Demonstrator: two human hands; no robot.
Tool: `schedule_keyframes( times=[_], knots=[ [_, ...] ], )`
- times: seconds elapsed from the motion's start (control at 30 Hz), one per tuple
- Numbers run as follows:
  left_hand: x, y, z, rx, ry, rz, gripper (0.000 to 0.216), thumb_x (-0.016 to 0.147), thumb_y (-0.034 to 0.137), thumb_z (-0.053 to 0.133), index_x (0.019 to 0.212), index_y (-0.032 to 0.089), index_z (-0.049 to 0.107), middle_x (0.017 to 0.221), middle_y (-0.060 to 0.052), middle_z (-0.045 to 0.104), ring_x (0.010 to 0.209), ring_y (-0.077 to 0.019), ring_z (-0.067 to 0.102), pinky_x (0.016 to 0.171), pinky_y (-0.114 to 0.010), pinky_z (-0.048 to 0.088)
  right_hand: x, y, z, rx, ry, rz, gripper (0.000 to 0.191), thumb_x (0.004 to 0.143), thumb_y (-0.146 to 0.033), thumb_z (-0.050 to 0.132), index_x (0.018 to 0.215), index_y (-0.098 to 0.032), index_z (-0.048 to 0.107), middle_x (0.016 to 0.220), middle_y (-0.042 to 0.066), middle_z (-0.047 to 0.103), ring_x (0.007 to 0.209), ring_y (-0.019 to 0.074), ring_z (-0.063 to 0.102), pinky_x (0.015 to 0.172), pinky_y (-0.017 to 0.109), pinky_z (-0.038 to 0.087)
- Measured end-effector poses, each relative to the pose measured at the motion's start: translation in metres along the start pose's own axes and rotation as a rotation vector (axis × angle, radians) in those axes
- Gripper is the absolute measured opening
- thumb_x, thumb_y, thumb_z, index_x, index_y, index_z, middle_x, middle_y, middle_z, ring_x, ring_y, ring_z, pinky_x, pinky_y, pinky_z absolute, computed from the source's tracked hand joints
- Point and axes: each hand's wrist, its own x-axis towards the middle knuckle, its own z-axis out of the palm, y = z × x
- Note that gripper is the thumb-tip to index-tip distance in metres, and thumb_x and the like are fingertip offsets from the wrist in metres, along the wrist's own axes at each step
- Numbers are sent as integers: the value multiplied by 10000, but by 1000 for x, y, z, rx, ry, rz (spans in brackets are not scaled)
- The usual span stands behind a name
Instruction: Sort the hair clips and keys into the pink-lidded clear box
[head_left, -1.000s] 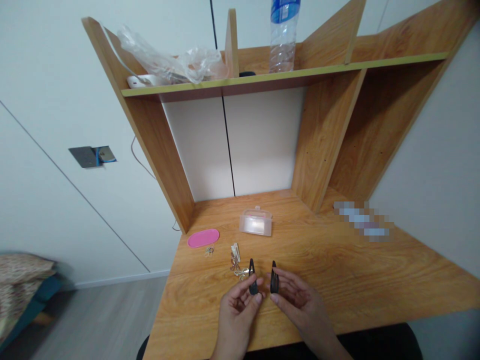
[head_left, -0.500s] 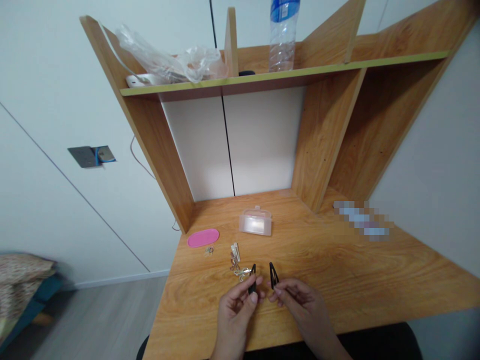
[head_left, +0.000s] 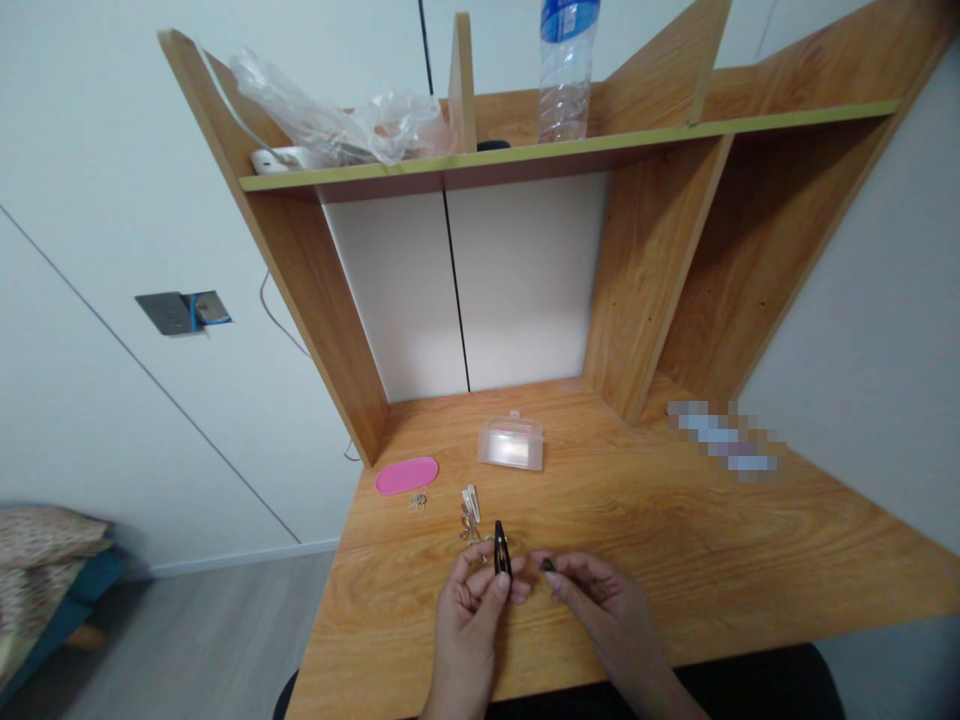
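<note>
A black snap hair clip (head_left: pixel 501 548) stands upright between the thumb and fingers of my left hand (head_left: pixel 474 615), its flat face with the long slot turned toward me. My right hand (head_left: pixel 604 610) is close beside it, pinching a second black hair clip (head_left: pixel 548 565), of which only a short dark end shows. The two clips are apart. Just beyond my left hand lie several small metal clips (head_left: pixel 468 515), partly covered by its fingers. Farther left are a few small rings (head_left: pixel 418 501) on the wooden desk (head_left: pixel 390 610).
A pink oval tray (head_left: pixel 406 476) lies at the desk's left side. Behind the clips stands a clear plastic box (head_left: pixel 511 448) with its lid up. The shelf (head_left: pixel 555 152) above holds a plastic bag (head_left: pixel 360 125) and a bottle (head_left: pixel 568 75). A blurred item (head_left: pixel 724 440) lies right.
The left clip has turned from edge-on to face me. The right clip has tipped from upright, so that only its end shows. Both hands stay nearly in place.
</note>
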Motion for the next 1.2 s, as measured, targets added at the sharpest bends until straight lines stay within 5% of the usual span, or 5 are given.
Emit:
schedule_keyframes(
  times=[0.1, 0.27, 0.53, 1.2],
  knots=[
    [0, 0, -1, 44, 23, -13, 276, 792, 338, 822, 938, 128, 716, 972, -138, 792, 786, -181, 720, 777, -272, 529, 2, -4, 0, -3, 29, -30, 329, 690, -543, 824, 693, -222, 752, 977, 100, 755, 976, 280, 690, 893, 386, 552],
    [-1, 5, 1, 138, 60, 10, 285, 743, 382, 848, 870, 135, 783, 845, -99, 783, 765, -181, 696, 781, -277, 532, 1, -7, -1, -12, 3, 5, 300, 704, -497, 827, 736, -208, 754, 714, 53, 732, 680, 217, 687, 653, 313, 570],
    [-2, 6, 4, 166, 35, 30, 262, 724, 369, 856, 822, 142, 768, 608, -28, 706, 592, -139, 637, 637, -240, 509, -1, 0, -1, 9, -35, 10, 264, 725, -454, 824, 823, -212, 789, 737, 60, 769, 684, 223, 710, 690, 329, 589],
    [1, -2, 1, 45, 27, 4, 304, 714, 313, 880, 886, 123, 716, 710, -27, 722, 551, -91, 631, 563, -193, 499, -1, 1, 0, -43, 4, -24, 272, 743, -465, 799, 755, -197, 756, 726, 61, 753, 704, 222, 698, 691, 323, 562]
  ],
)
